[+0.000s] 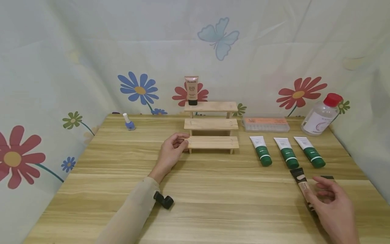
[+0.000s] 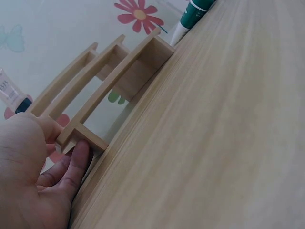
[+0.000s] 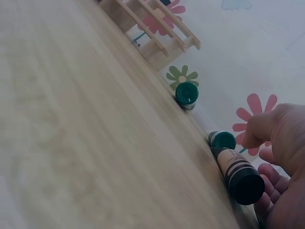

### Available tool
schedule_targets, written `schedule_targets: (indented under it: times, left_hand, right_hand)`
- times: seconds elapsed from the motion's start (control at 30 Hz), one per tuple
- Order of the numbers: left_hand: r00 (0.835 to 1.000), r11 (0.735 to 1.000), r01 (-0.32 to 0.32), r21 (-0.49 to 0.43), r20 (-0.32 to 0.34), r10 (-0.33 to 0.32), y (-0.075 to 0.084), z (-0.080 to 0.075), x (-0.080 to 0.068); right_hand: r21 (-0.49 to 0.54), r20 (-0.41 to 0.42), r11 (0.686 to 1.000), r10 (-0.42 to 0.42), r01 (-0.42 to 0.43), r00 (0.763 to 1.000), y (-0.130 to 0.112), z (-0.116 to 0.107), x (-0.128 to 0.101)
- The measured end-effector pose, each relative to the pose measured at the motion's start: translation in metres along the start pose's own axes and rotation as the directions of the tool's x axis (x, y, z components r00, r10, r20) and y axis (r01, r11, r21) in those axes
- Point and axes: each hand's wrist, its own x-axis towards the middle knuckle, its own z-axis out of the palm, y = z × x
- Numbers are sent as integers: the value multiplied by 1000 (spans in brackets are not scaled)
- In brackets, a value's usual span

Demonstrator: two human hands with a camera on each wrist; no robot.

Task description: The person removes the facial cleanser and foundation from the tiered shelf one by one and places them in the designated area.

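Observation:
My left hand [image 1: 172, 149] grips the left end of the lowest step of a three-tier wooden stand [image 1: 213, 142]. In the left wrist view its curled fingers [image 2: 78, 164] lie against the stand's end leg. At the right, a beige tube with black ends [image 1: 302, 183] lies on the table. My right hand [image 1: 335, 206] is over its near part, thumb overlapping the tube and fingers loosely bent. From the right wrist, the tube's black cap [image 3: 245, 186] points at the camera, with fingertips right beside it. A dark-ended item [image 1: 327, 177] is mostly hidden behind this hand.
A BB cream tube [image 1: 192, 90] stands on the top tier. Three green-and-white tubes [image 1: 285, 152] lie right of the stand. Behind them are a clear plastic case [image 1: 265, 124] and a red-capped bottle [image 1: 321, 115]. A blue nail polish bottle [image 1: 129, 122] stands back left.

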Motion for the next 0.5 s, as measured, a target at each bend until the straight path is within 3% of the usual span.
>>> schedule_targets:
  times: [0.17, 0.37, 0.5]
  left_hand:
    - [1000, 1000, 0, 0, 5, 0, 1, -1, -2]
    - [1000, 1000, -2, 3, 9, 2, 1, -1, -2]
    - [1000, 1000, 1, 7, 5, -1, 1, -1, -2]
  right_hand:
    - [38, -26, 999, 41, -40, 999, -5, -1, 3]
    - [113, -2, 990, -90, 90, 996, -13, -6, 11]
    - [155, 20, 975, -163, 158, 986, -31, -8, 22]
